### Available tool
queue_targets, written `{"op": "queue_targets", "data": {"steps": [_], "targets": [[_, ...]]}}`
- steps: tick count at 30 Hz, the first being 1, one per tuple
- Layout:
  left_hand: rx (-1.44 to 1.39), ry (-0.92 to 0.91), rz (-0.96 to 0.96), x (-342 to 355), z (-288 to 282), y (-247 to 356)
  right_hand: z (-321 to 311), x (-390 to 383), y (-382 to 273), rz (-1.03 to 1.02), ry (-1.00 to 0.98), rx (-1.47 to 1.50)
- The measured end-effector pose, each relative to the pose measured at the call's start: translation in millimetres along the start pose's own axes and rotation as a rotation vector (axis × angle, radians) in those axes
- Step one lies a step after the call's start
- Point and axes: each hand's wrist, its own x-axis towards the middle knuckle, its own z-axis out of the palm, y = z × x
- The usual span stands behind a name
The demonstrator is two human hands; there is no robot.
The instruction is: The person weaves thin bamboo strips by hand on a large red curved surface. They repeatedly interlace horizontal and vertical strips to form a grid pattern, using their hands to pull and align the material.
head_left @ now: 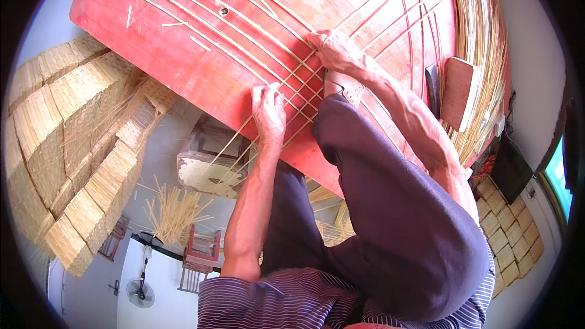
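Thin pale strips point(222, 55) lie across a red board point(152, 18), crossing in an open lattice point(300, 95) near its lower edge. My left hand point(268, 113) is at the lattice's left side, fingers bent and closed on a strip, with loose ends reaching down past the board's edge. My right hand point(332, 49) is higher and to the right, fingers curled onto strips at the lattice's upper corner; its fingertips are partly hidden. My foot point(350, 91), in a sandal, rests on the board just below that hand, beside the crossings.
Woven mat stacks point(67, 140) stand at left. A long strip bundle point(472, 18) and reddish block point(457, 91) lie on the board's right. Below are a worn stool point(198, 170), loose strips point(170, 213), a wooden chair point(201, 250), a fan point(140, 292) and a dark screen point(510, 167).
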Motion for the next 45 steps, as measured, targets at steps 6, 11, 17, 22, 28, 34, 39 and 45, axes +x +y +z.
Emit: {"op": "queue_targets", "data": {"steps": [6, 11, 17, 22, 28, 34, 39, 45], "targets": [[0.058, -0.01, 0.025, 0.5, -3.3, -0.2, 17.1, -10.5, -22.3, -0.13, -0.05, -0.17], [0.039, -0.009, 0.005, -1.2, -2.5, 1.0, 29.6, -9.9, -11.0, -0.218, 0.032, -0.129], [0.039, 0.002, 0.027, -0.4, -3.1, 2.1, 28.9, -7.5, -8.8, -0.26, 0.048, -0.13], [0.043, -0.004, 0.003, -0.5, -1.2, 2.7, 29.5, -7.2, -6.4, -0.247, 0.027, -0.167], [0.018, 0.012, 0.043, 2.0, 0.9, 1.8, 16.3, -11.8, -12.7, -0.189, 0.051, -0.046], [0.023, 0.033, 0.032, -0.7, 0.2, 0.3, -40.6, -76.8, -33.5, 0.511, 0.386, 0.217], [0.021, 0.038, 0.011, -6.8, -1.3, -12.2, 27.9, -170.7, 1.3, 0.973, 0.221, 0.784], [-0.021, 0.047, 0.043, -2.7, -1.6, -8.4, 47.7, -214.1, -17.0, 1.068, 0.247, 0.933]]}}
